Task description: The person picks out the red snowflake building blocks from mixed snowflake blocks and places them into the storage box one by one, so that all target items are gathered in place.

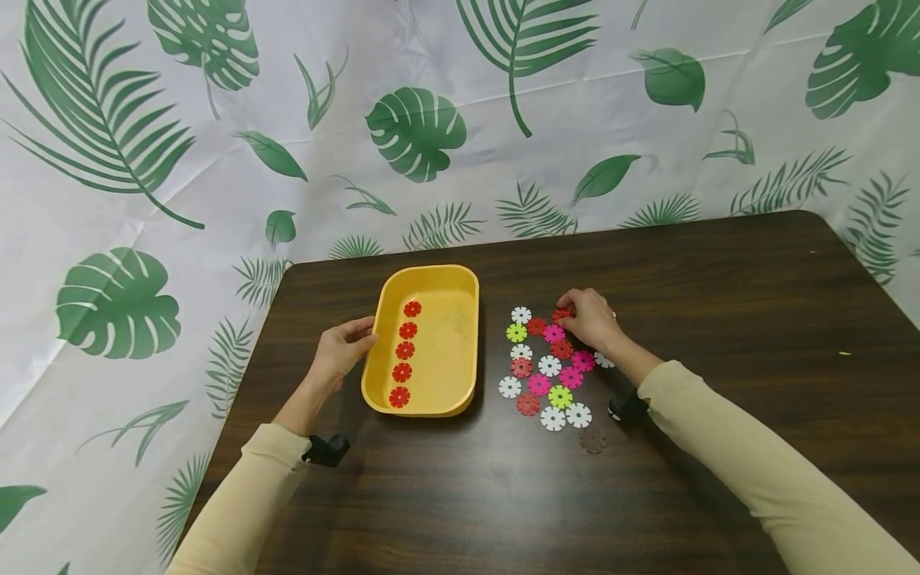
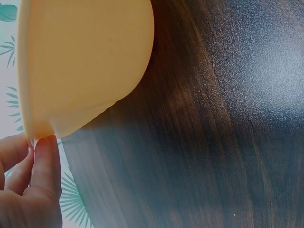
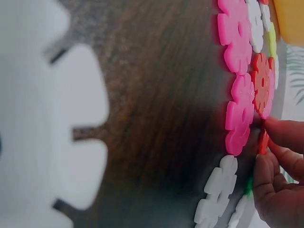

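Red snowflake disc (image 1: 563, 314) lies at the far edge of the loose cluster of discs (image 1: 549, 367) on the dark wooden table (image 1: 719, 319), to the right of the yellow tray (image 1: 460, 279). The right hand (image 1: 591, 319) is over it, fingertips (image 3: 280, 135) curled down and pinching the disc's edge; the right wrist view shows the red piece (image 3: 262, 141) tipped up between thumb and forefinger, just beside a pink disc (image 3: 239, 114). Whether it has fully left the table cannot be told.

The left hand (image 1: 343, 349) rests against the tray's left rim, fingers lightly bent, fingertips (image 2: 45, 156) touching the lip (image 2: 33, 133) and steadying it rather than gripping around it.

Inside the tray, five red discs (image 1: 406, 351) lie in a single row along the left side, near one another but mostly apart. The cluster holds white, pink, lime and red pieces, closely packed, some touching. A brown disc (image 1: 592, 440) sits apart at the near side, hard to see against the wood.

Risks, as judged:
- The pinch is on a thin edge; the disc could slip and fall back among its neighbours.
- Notched rims may catch, so lifting could drag the adjacent pink disc.
- The right forearm lies across the cluster's right side; a low sleeve could scatter pieces.
- The tray is held on one side only; a knock from the right could shift it and disturb the row.
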`<state>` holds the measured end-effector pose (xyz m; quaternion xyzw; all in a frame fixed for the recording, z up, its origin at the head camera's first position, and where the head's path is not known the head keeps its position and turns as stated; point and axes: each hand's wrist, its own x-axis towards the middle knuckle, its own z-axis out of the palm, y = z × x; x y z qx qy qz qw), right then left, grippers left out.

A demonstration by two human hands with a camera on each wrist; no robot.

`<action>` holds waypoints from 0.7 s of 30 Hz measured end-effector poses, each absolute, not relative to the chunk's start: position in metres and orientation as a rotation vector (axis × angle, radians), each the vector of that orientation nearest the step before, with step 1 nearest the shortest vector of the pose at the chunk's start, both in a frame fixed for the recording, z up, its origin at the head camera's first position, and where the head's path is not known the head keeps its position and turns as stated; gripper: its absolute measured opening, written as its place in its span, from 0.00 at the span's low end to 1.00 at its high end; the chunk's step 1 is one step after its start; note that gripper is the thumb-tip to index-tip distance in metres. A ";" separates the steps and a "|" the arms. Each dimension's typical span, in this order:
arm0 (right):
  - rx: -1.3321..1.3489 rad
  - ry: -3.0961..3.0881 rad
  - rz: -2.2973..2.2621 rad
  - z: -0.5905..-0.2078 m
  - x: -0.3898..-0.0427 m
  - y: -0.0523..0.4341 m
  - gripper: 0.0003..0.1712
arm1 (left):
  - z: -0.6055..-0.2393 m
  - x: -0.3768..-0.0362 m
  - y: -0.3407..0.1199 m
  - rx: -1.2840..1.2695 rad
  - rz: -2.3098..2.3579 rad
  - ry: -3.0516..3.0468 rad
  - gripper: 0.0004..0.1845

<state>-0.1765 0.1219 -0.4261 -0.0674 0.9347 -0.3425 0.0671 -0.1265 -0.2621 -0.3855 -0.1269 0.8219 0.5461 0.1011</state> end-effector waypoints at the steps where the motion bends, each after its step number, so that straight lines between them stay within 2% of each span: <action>1: -0.203 2.821 -1.032 -0.426 -0.176 0.122 0.16 | -0.385 -0.126 -0.262 -0.375 1.611 2.429 0.22; 21: -0.272 2.865 -1.169 -0.430 -0.174 0.130 0.11 | -0.382 -0.127 -0.261 -0.394 1.589 2.441 0.22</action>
